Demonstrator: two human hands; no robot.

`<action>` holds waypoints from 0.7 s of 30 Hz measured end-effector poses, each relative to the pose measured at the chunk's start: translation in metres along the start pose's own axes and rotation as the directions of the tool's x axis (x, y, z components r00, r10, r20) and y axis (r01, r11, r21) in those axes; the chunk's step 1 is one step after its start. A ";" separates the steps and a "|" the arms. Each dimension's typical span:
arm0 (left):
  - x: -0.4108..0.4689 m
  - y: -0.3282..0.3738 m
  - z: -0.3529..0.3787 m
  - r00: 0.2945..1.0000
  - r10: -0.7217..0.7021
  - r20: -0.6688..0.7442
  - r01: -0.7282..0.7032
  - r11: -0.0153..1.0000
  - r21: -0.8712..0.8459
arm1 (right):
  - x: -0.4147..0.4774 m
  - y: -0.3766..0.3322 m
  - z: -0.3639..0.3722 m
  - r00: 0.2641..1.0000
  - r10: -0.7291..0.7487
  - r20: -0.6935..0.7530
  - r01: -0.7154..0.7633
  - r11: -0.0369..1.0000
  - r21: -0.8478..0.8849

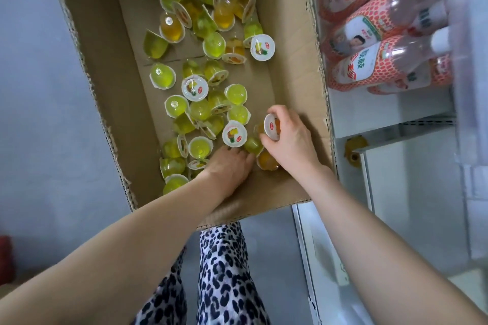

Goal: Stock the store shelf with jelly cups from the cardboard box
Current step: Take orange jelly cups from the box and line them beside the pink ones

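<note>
The right hand (287, 140) pinches an orange jelly cup (272, 126) at its 10 o'clock edge, with the cup's white printed lid facing up. The left hand (232, 166) reaches into the cardboard box (295, 60); its fingertips are hidden, so I cannot tell its grip. Loose jelly cups (200, 111), green and amber, lie scattered toward its 12 o'clock, some of them tipped over. The shelf (396, 108) stands at 3 o'clock.

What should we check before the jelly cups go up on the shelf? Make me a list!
1. Right hand grips an orange jelly cup: ok.
2. Its lid is on: ok.
3. Left hand has a cup: cannot tell, it lies among the cups.
4. Cardboard box has more cups: ok.
5. Shelf has a bare spot beside the bottles: ok.
</note>
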State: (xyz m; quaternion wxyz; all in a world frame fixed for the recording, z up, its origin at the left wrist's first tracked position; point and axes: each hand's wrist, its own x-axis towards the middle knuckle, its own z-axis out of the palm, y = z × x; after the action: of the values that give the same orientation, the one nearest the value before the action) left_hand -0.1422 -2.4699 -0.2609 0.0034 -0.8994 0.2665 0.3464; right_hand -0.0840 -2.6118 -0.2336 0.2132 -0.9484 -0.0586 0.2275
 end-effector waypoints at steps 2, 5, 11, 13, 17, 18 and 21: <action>-0.013 -0.008 -0.005 0.997 -0.009 -0.081 0.001 0.995 -0.095 | -0.009 -0.002 -0.007 0.998 -0.011 -0.054 0.011 1.000 0.004; -0.043 -0.023 -0.014 0.988 -0.029 -0.151 -0.013 0.961 -0.275 | -0.027 -0.012 -0.019 0.989 -0.019 -0.147 0.022 1.000 0.014; -0.116 -0.034 -0.048 0.930 -0.217 -0.297 0.041 0.863 -0.504 | -0.095 -0.046 -0.053 0.942 0.025 -0.334 0.009 0.995 0.101; -0.142 -0.028 -0.066 0.891 -0.285 -0.353 0.018 0.800 -0.600 | -0.128 -0.058 -0.066 0.928 0.048 -0.370 0.012 0.987 0.159; -0.187 -0.008 -0.098 0.853 -0.280 -0.440 -0.086 0.758 -0.647 | -0.203 -0.080 -0.089 0.902 0.107 -0.419 -0.023 0.979 0.201; -0.197 -0.002 -0.107 0.848 -0.244 -0.471 -0.118 0.778 -0.617 | -0.223 -0.085 -0.094 0.892 0.124 -0.435 -0.035 0.977 0.209; -0.229 0.021 -0.133 0.826 -0.147 -0.544 -0.210 0.815 -0.540 | -0.285 -0.097 -0.110 0.853 0.180 -0.489 -0.074 0.971 0.227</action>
State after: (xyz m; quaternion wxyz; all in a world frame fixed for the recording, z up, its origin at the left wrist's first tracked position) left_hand -0.2107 -2.4040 -0.0131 -0.3545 -0.9132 0.1528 0.1303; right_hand -0.2884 -2.6252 0.0122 0.2995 -0.9502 0.0855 -0.0111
